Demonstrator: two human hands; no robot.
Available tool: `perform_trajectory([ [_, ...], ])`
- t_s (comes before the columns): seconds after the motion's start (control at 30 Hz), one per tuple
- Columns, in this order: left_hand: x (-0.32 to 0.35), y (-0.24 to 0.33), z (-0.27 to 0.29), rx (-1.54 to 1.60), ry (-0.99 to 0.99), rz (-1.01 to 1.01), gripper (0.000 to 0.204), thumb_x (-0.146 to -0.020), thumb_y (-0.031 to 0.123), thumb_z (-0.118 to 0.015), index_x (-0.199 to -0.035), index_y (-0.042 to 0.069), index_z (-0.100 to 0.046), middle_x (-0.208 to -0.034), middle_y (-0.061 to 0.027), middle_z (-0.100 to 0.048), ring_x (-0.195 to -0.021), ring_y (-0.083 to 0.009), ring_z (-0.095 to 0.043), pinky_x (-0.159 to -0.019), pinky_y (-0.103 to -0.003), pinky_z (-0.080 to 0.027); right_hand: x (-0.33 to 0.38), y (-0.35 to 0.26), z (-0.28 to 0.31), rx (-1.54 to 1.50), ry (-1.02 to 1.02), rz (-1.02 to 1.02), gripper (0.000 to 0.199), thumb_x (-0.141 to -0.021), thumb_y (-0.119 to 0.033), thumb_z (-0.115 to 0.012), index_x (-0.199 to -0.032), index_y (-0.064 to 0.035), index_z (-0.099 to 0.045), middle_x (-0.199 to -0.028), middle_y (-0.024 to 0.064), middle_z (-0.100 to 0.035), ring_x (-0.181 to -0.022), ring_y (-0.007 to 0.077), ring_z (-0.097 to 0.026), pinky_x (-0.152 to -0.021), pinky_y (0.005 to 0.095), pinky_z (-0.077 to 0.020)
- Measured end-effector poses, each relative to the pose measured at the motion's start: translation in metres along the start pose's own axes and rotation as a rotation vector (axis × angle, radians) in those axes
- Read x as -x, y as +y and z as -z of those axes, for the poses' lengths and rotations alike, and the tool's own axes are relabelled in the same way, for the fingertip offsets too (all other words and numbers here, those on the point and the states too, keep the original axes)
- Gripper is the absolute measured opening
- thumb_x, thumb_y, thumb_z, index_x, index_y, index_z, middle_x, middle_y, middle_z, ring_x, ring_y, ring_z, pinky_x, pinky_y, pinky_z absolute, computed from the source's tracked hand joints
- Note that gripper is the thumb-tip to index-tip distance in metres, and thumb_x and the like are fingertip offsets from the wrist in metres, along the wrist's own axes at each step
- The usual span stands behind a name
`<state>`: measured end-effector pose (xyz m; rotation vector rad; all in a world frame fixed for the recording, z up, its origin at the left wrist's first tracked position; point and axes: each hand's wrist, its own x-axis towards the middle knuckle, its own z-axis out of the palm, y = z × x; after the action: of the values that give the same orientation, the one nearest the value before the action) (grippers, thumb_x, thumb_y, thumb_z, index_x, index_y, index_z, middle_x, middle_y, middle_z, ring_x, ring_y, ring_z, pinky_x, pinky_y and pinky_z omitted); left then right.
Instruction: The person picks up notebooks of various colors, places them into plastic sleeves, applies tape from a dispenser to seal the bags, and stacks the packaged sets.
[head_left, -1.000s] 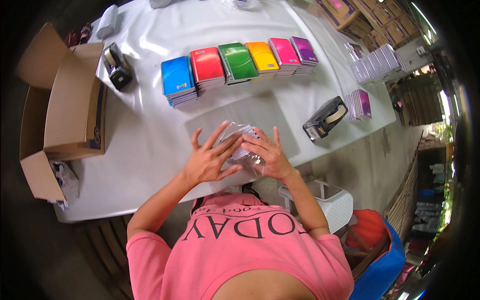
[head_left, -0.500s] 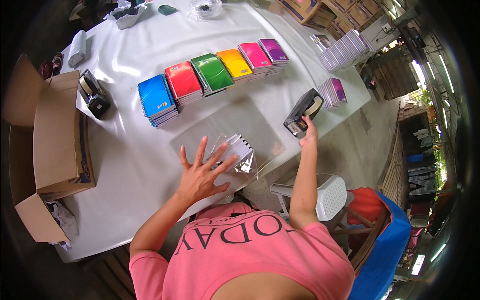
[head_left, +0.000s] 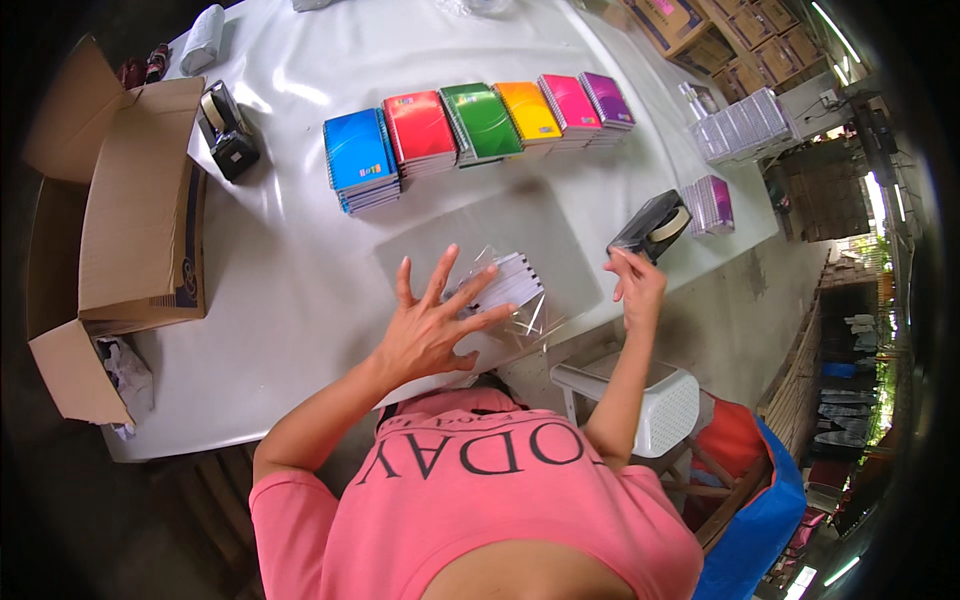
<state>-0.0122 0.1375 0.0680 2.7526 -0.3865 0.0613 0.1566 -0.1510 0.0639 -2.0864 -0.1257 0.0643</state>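
My left hand (head_left: 437, 318) has its fingers spread over a small stack of spiral-bound notebooks (head_left: 512, 283) in a clear plastic wrapper (head_left: 530, 318). The stack shows white pages and dark binding marks, partly hidden by the fingers. The bundle lies on a translucent sheet (head_left: 560, 225) near the table's edge. My right hand (head_left: 638, 282) is at the front end of a black tape dispenser (head_left: 640, 228) holding a tape roll. Its thumb and forefinger are pinched together there; whatever lies between them is too small to see.
Beyond the sheet stand notebook stacks in blue (head_left: 360, 150), red, green, yellow, pink and purple. Wrapped notebooks (head_left: 708, 205) sit right of the dispenser, with a longer row (head_left: 745, 125) behind. At left are another tape dispenser (head_left: 230, 135) and an open carton (head_left: 140, 220). A white stool (head_left: 665, 410) stands below.
My right hand has moved from beside the tape roll to the dispenser's front end, its fingers drawing together. My left hand stays spread over the wrapped stack. The whole view has shifted.
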Motion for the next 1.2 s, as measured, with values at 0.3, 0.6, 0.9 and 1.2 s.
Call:
perform_trajectory([
  [0.3, -0.005, 0.003, 0.009, -0.043, -0.039, -0.018, 0.096, -0.05, 0.047, -0.08, -0.133, 0.056, -0.033, -0.153, 0.0064, -0.02, -0.141, -0.0402, 0.003, -0.1, -0.07, 0.009, -0.008, -0.143, -0.082, 0.43, -1.001, 0.298, 0.098, -0.073, -0.015, -0.073, -0.149, -0.0174, -0.011, -0.063, 0.0064, -0.061, -0.056, 0.0127, -0.055, -0.056, 0.029, -0.0446],
  [0.6, -0.015, 0.019, -0.041, -0.03, 0.401, 0.045, 0.061, -0.063, 0.034, -0.077, -0.12, 0.04, -0.056, -0.15, -0.0015, -0.027, -0.141, -0.0395, -0.006, -0.105, -0.062, 0.008, -0.052, -0.076, -0.036, 0.205, -1.069, 0.596, 0.061, -0.066, -0.021, -0.08, -0.122, -0.0179, -0.056, -0.13, 0.0128, -0.048, -0.116, 0.0226, -0.048, -0.087, 0.0389, -0.0441],
  [0.9, -0.047, 0.049, -0.04, 1.056, 0.953, 0.475, 0.032, -0.075, 0.021, -0.076, -0.102, 0.006, -0.066, -0.128, -0.0162, -0.045, -0.118, -0.03, -0.047, -0.097, -0.041, -0.039, -0.003, -0.03, -0.086, -0.646, -0.906, 0.046, 0.038, -0.066, -0.005, -0.079, -0.102, -0.008, -0.065, -0.132, 0.0094, -0.045, -0.121, 0.0206, -0.041, -0.096, 0.0339, -0.0385],
  [1.2, -0.044, 0.02, -0.027, 1.168, 0.484, 0.813, 0.033, -0.08, 0.023, -0.073, -0.101, -0.002, -0.068, -0.086, -0.0079, -0.068, -0.075, -0.0118, -0.062, -0.072, -0.027, -0.05, -0.036, -0.045, -0.099, -0.5, -1.13, -0.139, 0.038, -0.068, -0.005, -0.075, -0.104, -0.0027, -0.062, -0.102, 0.0062, -0.061, -0.096, 0.0126, -0.054, -0.082, 0.0259, -0.0439],
])
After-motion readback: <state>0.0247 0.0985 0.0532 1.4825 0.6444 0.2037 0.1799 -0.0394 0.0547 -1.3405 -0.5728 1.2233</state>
